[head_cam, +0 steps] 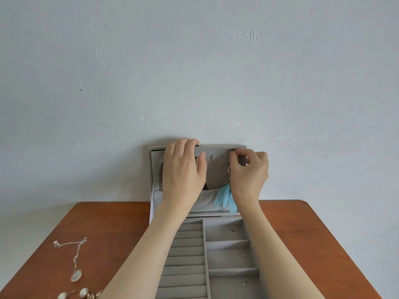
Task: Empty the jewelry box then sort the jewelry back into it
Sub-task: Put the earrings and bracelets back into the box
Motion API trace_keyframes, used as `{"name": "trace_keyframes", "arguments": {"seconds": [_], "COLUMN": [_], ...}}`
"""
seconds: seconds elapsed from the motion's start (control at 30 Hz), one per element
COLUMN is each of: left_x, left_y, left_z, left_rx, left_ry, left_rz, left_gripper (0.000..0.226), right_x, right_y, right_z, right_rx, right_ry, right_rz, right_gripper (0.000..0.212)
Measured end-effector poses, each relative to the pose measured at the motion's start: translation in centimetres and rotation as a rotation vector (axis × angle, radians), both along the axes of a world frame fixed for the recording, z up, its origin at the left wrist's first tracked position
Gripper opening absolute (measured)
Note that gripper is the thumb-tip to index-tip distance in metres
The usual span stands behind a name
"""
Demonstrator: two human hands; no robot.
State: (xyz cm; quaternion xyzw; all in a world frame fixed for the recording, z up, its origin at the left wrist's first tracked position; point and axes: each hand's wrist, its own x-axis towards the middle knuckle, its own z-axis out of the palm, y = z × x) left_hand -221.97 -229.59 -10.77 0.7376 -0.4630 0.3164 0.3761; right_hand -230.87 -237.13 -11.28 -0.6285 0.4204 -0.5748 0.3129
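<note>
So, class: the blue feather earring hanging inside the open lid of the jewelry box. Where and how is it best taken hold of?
Pinch the blue feather earring at its metal top near the hook, probably coming from the front right, as the right hand does. It hangs upright against the lid; the feathers below look soft, so they are a poor grip.

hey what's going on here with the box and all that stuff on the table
A person is working at the raised lid of an open grey jewelry box on a wooden table. The left hand rests on the lid; the right hand pinches the hook of a blue feather earring hanging there. A silver necklace and pearl pieces lie on the table.
</note>
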Motion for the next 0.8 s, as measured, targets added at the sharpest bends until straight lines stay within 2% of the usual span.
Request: {"name": "trace_keyframes", "arguments": {"seconds": [0.2, 0.33, 0.53, 0.6, 0.7, 0.8], "left_x": [0.1, 0.1, 0.1, 0.1, -0.1, -0.5], "left_y": [0.2, 0.3, 0.3, 0.4, 0.6, 1.3], "left_z": [0.0, 0.0, 0.1, 0.1, 0.3, 0.0], "left_rx": [0.015, 0.014, 0.030, 0.044, 0.072, 0.089], "left_ry": [0.012, 0.026, 0.034, 0.043, 0.054, 0.028], "left_rz": [-0.022, -0.037, -0.041, -0.035, -0.037, -0.044], "left_gripper": [0.037, 0.038, 0.039, 0.040, 0.041, 0.036], "right_x": [0.3, 0.0, -1.6, -2.4, -3.5, -4.1], "right_y": [0.1, -0.4, 0.6, 1.1, 1.3, 1.0], "right_z": [-0.1, -1.8, -3.8, -4.5, -3.9, -2.8], "right_rx": [-0.038, -0.357, -0.529, -0.472, -0.200, -0.118], "right_ry": [-0.071, 0.177, 0.418, 0.407, 0.284, 0.392], "right_rz": [-0.011, -0.117, -0.168, -0.072, 0.139, 0.182], "right_gripper": [0.006, 0.007, 0.014, 0.017, 0.020, 0.022]}}
